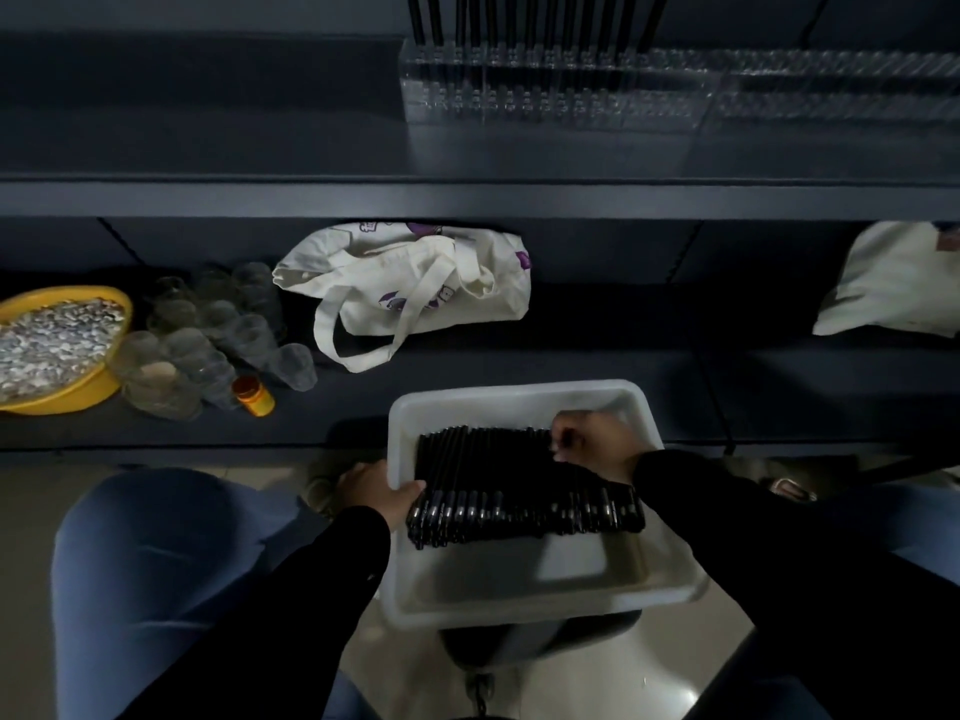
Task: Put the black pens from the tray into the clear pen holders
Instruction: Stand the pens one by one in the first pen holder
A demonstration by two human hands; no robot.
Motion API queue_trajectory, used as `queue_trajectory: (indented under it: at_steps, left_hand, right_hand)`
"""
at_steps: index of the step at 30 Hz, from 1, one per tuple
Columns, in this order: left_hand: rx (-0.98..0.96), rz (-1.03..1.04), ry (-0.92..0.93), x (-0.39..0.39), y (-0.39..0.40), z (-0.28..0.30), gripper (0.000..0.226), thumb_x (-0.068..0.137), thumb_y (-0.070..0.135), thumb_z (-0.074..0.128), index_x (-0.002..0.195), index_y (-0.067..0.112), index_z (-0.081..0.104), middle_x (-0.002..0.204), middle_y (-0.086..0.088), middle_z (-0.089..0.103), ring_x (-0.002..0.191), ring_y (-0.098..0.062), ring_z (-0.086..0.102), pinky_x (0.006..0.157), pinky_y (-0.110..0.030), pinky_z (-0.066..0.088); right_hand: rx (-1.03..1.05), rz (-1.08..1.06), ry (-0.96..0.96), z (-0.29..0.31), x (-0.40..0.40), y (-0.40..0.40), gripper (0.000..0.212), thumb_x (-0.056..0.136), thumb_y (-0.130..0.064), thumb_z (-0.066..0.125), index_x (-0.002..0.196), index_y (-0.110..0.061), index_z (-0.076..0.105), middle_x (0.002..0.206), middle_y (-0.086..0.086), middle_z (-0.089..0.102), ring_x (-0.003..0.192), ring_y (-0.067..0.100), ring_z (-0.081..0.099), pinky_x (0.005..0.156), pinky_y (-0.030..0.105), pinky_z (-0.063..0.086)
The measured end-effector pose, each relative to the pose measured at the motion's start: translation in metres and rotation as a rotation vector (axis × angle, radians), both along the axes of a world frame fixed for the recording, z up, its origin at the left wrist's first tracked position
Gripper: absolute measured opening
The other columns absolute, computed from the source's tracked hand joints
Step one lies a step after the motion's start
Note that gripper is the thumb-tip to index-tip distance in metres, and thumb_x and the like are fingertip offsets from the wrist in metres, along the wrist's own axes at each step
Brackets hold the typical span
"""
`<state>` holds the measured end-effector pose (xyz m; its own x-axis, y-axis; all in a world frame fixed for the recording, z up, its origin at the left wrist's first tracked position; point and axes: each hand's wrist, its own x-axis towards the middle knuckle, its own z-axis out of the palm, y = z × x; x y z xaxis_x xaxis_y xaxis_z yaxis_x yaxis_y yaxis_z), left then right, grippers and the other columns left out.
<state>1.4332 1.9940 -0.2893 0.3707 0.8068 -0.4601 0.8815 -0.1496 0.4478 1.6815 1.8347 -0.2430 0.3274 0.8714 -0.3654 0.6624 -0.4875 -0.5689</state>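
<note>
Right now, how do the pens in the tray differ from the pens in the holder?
The tray pens lie flat, packed side by side; the holder pens stand upright in separate slots. The tray pens sit low, with the right hand on them; the holder pens sit on the upper shelf, untouched. All look black.

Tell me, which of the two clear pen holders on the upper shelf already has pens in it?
The left clear pen holder: black pens stand upright in it. The right clear pen holder beside it shows none.
</note>
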Motion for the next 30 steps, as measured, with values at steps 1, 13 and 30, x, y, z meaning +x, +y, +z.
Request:
queue_trajectory:
  at_steps: [1, 13, 30]
  left_hand:
    - [-0.011, 0.027, -0.004, 0.000, 0.002, 0.001, 0.042, 0.078, 0.052, 0.063, 0.107, 0.021, 0.065, 0.113, -0.007, 0.062, 0.108, -0.029, 0.056, 0.095, -0.038, 0.046]
    - [0.554, -0.108, -0.696, 0.070, 0.036, 0.152, 0.023, 0.083, 0.025, 0.063, 0.097, 0.008, 0.070, 0.102, -0.006, 0.067, 0.104, -0.022, 0.056, 0.092, -0.020, 0.034]
    - [0.491, -0.049, -0.415, 0.173, 0.160, 0.247, 0.065, 0.082, 0.057, 0.061, 0.134, 0.020, 0.051, 0.136, -0.013, 0.050, 0.128, -0.033, 0.041, 0.108, -0.040, 0.033]
  right_hand:
    - [0.086, -0.063, 0.035, 0.007, 0.002, 0.004, 0.018, 0.083, -0.014, 0.068, 0.077, -0.024, 0.055, 0.082, -0.003, 0.063, 0.079, 0.014, 0.059, 0.071, 0.025, 0.043]
    - [0.906, -0.387, 0.274, 0.188, 0.041, 0.054, 0.017, 0.087, -0.002, 0.063, 0.079, -0.015, 0.056, 0.056, -0.007, 0.058, 0.048, 0.006, 0.057, 0.051, 0.017, 0.049]
    - [1.061, -0.713, -0.060, 0.323, 0.165, 0.125, 0.028, 0.086, -0.018, 0.069, 0.068, -0.019, 0.048, 0.065, 0.002, 0.061, 0.060, 0.018, 0.064, 0.069, 0.042, 0.057]
